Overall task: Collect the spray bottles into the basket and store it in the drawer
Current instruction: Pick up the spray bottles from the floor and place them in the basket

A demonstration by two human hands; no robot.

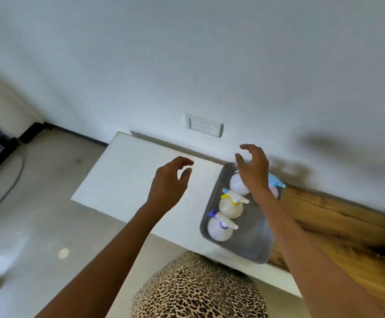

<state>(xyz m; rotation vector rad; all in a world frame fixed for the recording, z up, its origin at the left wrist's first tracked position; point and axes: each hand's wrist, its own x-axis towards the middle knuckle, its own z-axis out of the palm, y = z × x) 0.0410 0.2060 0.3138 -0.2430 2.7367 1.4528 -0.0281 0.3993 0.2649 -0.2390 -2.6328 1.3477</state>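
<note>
Bottles [230, 206] stand in basket [255, 246] (both hands empty).

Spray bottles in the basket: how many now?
4. Purple-trigger bottle nearest, yellow-trigger bottle behind it, a third bottle and a blue-trigger bottle partly hidden behind the right hand.

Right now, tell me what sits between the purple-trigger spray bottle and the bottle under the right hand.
The yellow-trigger spray bottle stands between the purple-trigger spray bottle and that bottle, all in the grey basket, in the head view.
</note>
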